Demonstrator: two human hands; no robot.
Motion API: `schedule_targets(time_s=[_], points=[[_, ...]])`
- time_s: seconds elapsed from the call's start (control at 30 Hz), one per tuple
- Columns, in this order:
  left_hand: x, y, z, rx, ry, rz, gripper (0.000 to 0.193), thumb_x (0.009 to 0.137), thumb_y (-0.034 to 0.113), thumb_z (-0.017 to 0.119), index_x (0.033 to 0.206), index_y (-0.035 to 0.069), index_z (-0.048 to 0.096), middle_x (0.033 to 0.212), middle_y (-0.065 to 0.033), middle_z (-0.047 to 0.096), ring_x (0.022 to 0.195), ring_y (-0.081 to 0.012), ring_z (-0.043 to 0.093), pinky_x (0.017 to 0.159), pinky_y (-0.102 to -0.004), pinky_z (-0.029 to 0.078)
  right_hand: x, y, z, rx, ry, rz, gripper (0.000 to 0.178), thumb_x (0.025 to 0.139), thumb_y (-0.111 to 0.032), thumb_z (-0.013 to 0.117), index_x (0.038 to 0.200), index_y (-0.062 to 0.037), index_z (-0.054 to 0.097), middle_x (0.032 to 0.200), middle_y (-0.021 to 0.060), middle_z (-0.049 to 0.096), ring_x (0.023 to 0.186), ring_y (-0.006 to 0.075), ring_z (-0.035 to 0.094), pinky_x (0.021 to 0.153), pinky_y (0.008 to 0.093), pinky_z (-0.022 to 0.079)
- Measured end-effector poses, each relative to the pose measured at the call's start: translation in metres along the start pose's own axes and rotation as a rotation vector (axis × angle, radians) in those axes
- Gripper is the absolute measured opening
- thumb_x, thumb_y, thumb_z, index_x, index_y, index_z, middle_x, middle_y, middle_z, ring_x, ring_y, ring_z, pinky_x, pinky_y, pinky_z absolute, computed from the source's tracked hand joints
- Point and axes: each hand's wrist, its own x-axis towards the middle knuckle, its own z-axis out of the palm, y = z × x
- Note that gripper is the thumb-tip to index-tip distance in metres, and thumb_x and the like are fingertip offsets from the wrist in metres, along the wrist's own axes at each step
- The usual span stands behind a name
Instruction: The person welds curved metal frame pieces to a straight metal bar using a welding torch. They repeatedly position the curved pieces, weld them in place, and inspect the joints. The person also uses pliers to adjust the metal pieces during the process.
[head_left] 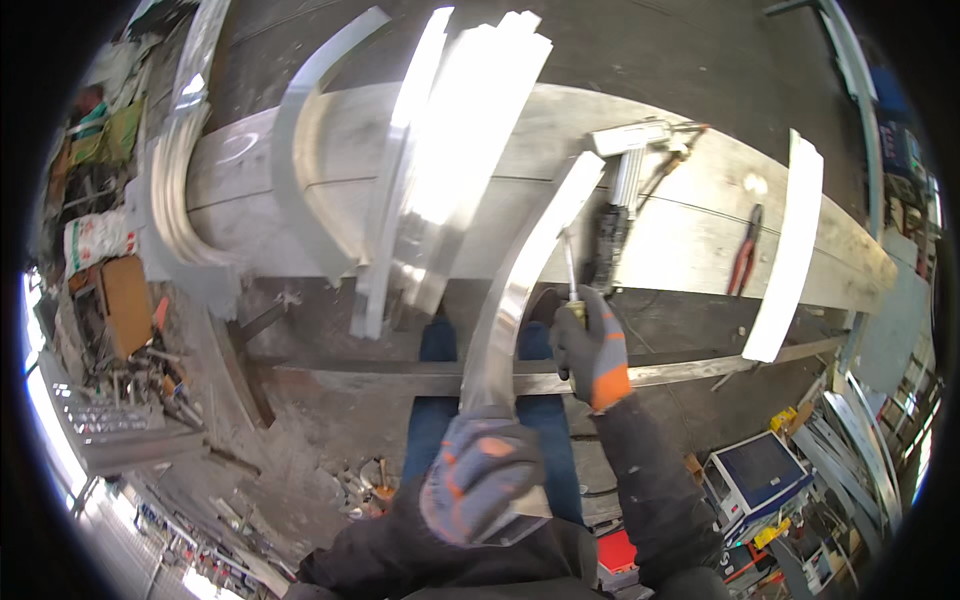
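The left hand, in a grey glove with orange patches, is closed around the near end of a curved, shiny metal strip. The strip runs from that hand up toward one o'clock and rests its far end on the wooden workbench. The right hand, gloved the same way, sits just beside the strip at its three o'clock side, fist wrapped around the handle of a slim hand tool whose metal shaft points up and meets the strip's right edge. What kind of tool it is I cannot tell.

On the bench, at eleven o'clock from the hands, lies a stack of similar curved strips, glaring in the light, and a broader curved piece beside them. At one o'clock from the right hand a black and silver power tool lies close behind the strip. Further right are red-handled pliers and a pale flat strip. A steel bar crosses under the held strip, over the person's blue trousers.
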Motion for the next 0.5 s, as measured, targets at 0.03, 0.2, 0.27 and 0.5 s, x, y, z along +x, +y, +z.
schedule_targets(time_s=[0.03, 0.2, 0.27, 0.5], points=[[0.001, 0.002, -0.002, -0.065, -0.048, -0.109, 0.019, 0.081, 0.012, 0.071, 0.097, 0.002, 0.067, 0.102, -0.0152, 0.068, 0.096, -0.0268, 0.067, 0.093, -0.0389, 0.050, 0.002, -0.002, -0.003, -0.479, 0.128, -0.214, 0.054, 0.096, -0.009, 0.062, 0.148, -0.0088, 0.048, 0.097, 0.0181, 0.069, 0.085, 0.0336, 0.071, 0.073, 0.0428, 0.055], [0.008, 0.016, -0.007, 0.147, 0.067, 0.285, 0.016, 0.087, 0.009, 0.070, 0.099, 0.000, 0.064, 0.103, -0.0187, 0.068, 0.099, -0.0316, 0.066, 0.094, -0.0460, 0.052, 0.021, -0.041, -0.095, -1.431, -0.056, -0.266, 0.067, 0.088, 0.001, 0.058, 0.151, -0.0181, 0.048, 0.114, 0.0134, 0.068, 0.099, 0.0348, 0.069, 0.082, 0.0450, 0.056], [0.013, 0.022, 0.000, 0.198, 0.007, 0.277, 0.018, 0.084, 0.007, 0.072, 0.098, 0.001, 0.063, 0.102, -0.0184, 0.068, 0.099, -0.0325, 0.066, 0.093, -0.0471, 0.052, 0.024, -0.046, -0.107, -1.456, -0.069, -0.289, 0.063, 0.089, -0.002, 0.058, 0.150, -0.0175, 0.049, 0.109, 0.0123, 0.068, 0.096, 0.0326, 0.070, 0.079, 0.0435, 0.056], [0.027, 0.037, 0.016, 0.333, 0.101, 0.446, 0.021, 0.081, -0.001, 0.072, 0.100, 0.001, 0.063, 0.102, -0.0190, 0.070, 0.096, -0.0335, 0.069, 0.091, -0.0450, 0.055, 0.044, 0.017, -0.103, 0.196, 0.105, -0.147, 0.030, 0.099, -0.019, 0.061, 0.125, -0.0041, 0.062, 0.077, 0.0046, 0.059, 0.061, 0.0121, 0.055, 0.054, 0.0289, 0.045]])
